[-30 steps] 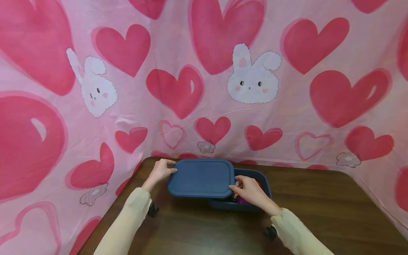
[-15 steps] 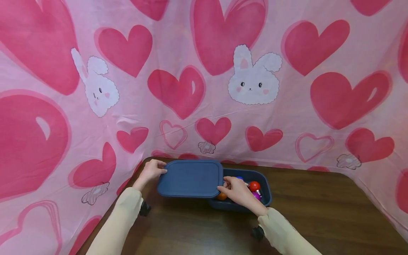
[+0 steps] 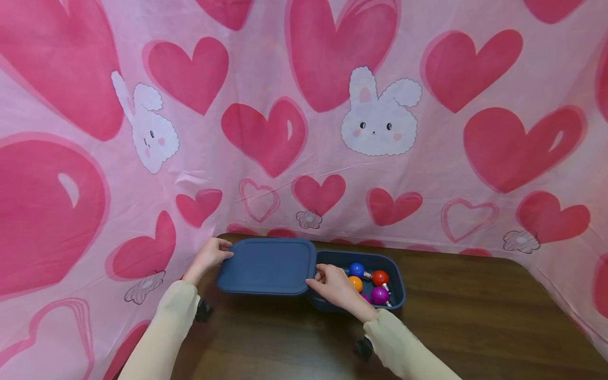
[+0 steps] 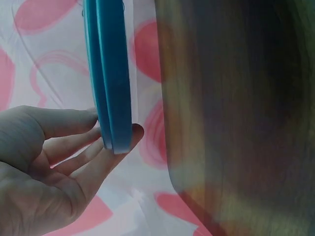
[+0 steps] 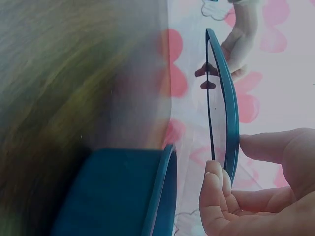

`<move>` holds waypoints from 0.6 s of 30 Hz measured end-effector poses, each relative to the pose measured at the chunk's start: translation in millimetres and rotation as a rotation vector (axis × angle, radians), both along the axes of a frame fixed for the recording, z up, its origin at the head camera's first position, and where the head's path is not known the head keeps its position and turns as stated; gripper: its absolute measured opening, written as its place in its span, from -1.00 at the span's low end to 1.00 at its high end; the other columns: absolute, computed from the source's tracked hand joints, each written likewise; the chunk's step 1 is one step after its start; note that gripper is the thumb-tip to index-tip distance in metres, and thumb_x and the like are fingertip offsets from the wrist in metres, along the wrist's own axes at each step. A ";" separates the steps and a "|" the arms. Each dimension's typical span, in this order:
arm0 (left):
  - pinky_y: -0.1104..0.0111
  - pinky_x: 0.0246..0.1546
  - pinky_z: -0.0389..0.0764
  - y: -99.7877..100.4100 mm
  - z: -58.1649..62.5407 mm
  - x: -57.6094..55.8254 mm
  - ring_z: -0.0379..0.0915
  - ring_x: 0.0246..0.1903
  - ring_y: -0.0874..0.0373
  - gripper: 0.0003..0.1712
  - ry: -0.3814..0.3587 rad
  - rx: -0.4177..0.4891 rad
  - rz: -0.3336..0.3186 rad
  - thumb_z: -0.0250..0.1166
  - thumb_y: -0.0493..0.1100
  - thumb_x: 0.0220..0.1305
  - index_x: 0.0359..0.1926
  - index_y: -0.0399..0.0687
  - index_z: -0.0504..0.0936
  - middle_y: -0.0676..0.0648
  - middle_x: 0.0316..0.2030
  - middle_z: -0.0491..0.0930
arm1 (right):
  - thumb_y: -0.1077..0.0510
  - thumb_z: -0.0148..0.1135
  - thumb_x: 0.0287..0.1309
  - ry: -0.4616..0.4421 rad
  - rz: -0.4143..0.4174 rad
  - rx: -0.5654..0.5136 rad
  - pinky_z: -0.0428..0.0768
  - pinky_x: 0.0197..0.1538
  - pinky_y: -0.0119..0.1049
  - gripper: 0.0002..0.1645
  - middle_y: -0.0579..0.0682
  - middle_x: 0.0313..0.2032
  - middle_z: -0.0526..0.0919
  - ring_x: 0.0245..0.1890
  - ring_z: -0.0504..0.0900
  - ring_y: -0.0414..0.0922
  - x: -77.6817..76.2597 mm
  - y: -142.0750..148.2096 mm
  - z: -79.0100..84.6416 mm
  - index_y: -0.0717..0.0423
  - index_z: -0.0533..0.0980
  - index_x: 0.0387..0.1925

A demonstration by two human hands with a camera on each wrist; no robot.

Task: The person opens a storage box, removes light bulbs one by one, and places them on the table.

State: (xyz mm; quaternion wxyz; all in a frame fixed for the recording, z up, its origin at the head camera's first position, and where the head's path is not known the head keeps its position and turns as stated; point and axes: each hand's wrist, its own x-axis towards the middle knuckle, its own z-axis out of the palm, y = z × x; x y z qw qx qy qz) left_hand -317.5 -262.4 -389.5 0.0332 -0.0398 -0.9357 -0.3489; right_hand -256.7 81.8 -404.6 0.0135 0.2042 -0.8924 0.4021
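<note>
A dark blue lid (image 3: 266, 266) hangs level above the table, between my two hands. My left hand (image 3: 209, 258) pinches its left end, thumb on top and fingers underneath, as the left wrist view shows on the lid's edge (image 4: 115, 78). On the opposite end my right hand (image 3: 334, 285) grips the near right corner the same way. The matching blue box (image 3: 400, 287) stands uncovered on the right, partly behind my right hand. Inside lie a blue bulb (image 3: 357, 270), a red bulb (image 3: 380, 277), an orange bulb (image 3: 355, 284) and purple bulbs (image 3: 380, 295) with screw bases.
The dark wooden table (image 3: 475, 306) has rounded far corners. Behind and left of it hangs a pink cloth (image 3: 323, 158) with hearts and rabbits. In the right wrist view, the box's wall (image 5: 113, 191) rises below the lid, close to my right hand.
Both hands have carried the lid leftward off the box. More of the box's inside now shows, with the coloured bulbs in view. The box has stayed in place.
</note>
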 end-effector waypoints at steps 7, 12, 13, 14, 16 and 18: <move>-0.01 -0.05 0.69 -9.0 2.0 4.9 0.63 -0.11 -0.33 -0.58 0.059 -0.074 0.016 0.30 -0.34 0.20 0.00 -0.62 0.57 -0.53 -0.07 0.63 | 0.08 0.32 0.22 -0.016 0.033 -0.018 0.59 -0.38 -0.48 -0.60 -0.04 -0.48 0.58 -0.55 0.44 -0.26 3.2 -13.8 -2.2 0.36 0.56 -0.10; -0.04 -0.03 0.68 -15.5 4.2 8.4 0.62 -0.10 -0.36 -0.58 0.069 -0.089 0.008 0.29 -0.35 0.18 -0.01 -0.66 0.55 -0.55 -0.09 0.62 | 0.08 0.33 0.20 0.028 0.033 -0.008 0.59 -0.32 -0.50 -0.53 -0.03 -0.47 0.58 -0.54 0.45 -0.29 7.4 -23.1 -4.9 0.42 0.54 -0.05; -0.05 -0.02 0.67 -16.7 4.9 9.3 0.61 -0.10 -0.37 -0.58 0.069 -0.093 0.006 0.29 -0.36 0.17 -0.02 -0.66 0.55 -0.56 -0.10 0.62 | 0.09 0.33 0.20 0.021 0.037 -0.014 0.55 -0.36 -0.51 -0.55 -0.02 -0.48 0.57 -0.55 0.44 -0.28 7.9 -25.3 -5.5 0.42 0.54 -0.06; -0.05 -0.03 0.67 -18.2 5.5 10.0 0.61 -0.10 -0.37 -0.58 0.069 -0.103 0.005 0.29 -0.36 0.17 -0.03 -0.67 0.55 -0.56 -0.10 0.62 | 0.09 0.33 0.20 0.017 0.040 -0.017 0.53 -0.38 -0.53 -0.56 -0.02 -0.48 0.56 -0.56 0.44 -0.29 8.4 -27.4 -6.0 0.41 0.54 -0.08; -0.05 -0.03 0.67 -20.9 6.1 11.2 0.62 -0.10 -0.37 -0.58 0.067 -0.115 0.007 0.28 -0.36 0.16 -0.04 -0.67 0.54 -0.56 -0.10 0.62 | 0.10 0.33 0.21 0.004 0.052 -0.022 0.49 -0.42 -0.55 -0.61 -0.02 -0.48 0.56 -0.58 0.43 -0.30 9.3 -31.5 -7.6 0.38 0.54 -0.12; -0.05 -0.03 0.67 -22.9 6.5 12.0 0.62 -0.10 -0.37 -0.59 0.063 -0.126 0.015 0.27 -0.36 0.15 -0.04 -0.67 0.54 -0.56 -0.10 0.62 | 0.11 0.33 0.21 -0.009 0.058 -0.025 0.47 -0.42 -0.55 -0.63 -0.02 -0.47 0.55 -0.57 0.43 -0.29 10.5 -35.0 -8.7 0.36 0.53 -0.14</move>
